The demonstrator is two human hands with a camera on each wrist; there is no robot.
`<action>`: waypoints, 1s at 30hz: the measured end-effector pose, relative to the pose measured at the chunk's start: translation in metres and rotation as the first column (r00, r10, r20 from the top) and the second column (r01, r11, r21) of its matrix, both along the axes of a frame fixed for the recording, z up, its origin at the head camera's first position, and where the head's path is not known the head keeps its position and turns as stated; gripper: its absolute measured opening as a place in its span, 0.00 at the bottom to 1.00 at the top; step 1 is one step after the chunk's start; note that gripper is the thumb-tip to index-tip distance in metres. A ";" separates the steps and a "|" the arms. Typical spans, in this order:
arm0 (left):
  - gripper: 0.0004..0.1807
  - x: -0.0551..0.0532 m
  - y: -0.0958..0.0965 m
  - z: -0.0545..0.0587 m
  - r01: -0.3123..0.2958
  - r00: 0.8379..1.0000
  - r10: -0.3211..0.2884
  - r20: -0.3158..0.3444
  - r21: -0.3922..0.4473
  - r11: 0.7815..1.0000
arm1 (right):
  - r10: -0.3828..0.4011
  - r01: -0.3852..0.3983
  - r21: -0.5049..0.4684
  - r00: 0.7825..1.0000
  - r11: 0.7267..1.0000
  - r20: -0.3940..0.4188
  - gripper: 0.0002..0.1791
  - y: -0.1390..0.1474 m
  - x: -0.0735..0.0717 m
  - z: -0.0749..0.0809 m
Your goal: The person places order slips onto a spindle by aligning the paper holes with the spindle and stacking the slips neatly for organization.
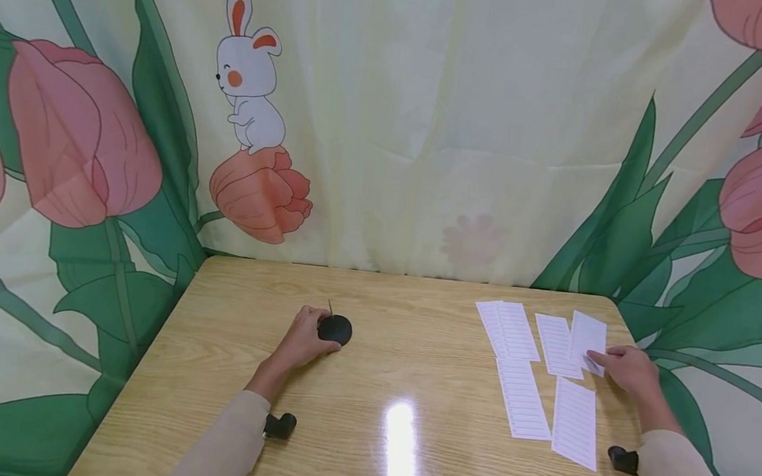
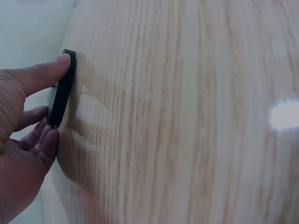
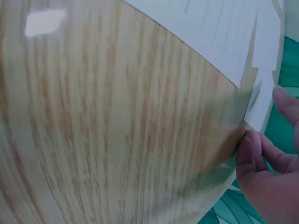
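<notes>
My left hand (image 1: 306,335) holds a black disc (image 1: 336,330) with a thin spike (image 1: 330,308), which looks like a paper spike, by its edge between thumb and fingers. In the left wrist view the disc (image 2: 61,91) stands nearly edge-on, with the thumb on its upper end and fingertips at its lower end. My right hand (image 1: 628,366) is at the lower right part of a white paper slip (image 1: 588,331), thumb and fingers around its corner. In the right wrist view the curled fingers (image 3: 250,144) lie at the slip's edge (image 3: 257,109).
Several lined paper slips lie left of and nearer than the right hand, among them a near one (image 1: 575,425) and one to its left (image 1: 522,398). The wooden table (image 1: 402,327) meets a printed curtain (image 1: 388,122) at its back edge. Light glares off the tabletop.
</notes>
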State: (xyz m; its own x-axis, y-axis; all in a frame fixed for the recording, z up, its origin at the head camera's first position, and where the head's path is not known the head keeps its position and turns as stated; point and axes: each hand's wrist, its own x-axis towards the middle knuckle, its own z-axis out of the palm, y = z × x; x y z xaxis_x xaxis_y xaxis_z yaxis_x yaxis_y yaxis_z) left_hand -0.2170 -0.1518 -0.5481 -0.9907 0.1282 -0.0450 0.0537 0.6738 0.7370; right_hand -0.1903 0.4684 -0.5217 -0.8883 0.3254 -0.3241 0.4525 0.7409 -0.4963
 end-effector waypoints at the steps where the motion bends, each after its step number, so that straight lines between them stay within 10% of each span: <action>1: 0.38 0.000 0.000 0.000 0.000 1.000 0.000 0.001 0.003 1.000 | -0.010 0.010 0.007 1.000 1.000 -0.006 0.47 -0.001 0.000 -0.001; 30: 0.37 -0.001 0.001 -0.002 -0.008 1.000 0.008 -0.005 -0.010 1.000 | -0.121 0.129 0.037 0.980 0.991 -0.160 0.29 -0.013 0.002 -0.016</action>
State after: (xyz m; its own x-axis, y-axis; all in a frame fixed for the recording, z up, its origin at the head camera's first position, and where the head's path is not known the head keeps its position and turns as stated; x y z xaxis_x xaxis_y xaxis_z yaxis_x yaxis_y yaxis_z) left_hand -0.2179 -0.1512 -0.5500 -0.9920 0.1197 -0.0411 0.0520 0.6818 0.7297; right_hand -0.1887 0.4558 -0.5373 -0.8784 0.4485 -0.1650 0.4618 0.7079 -0.5344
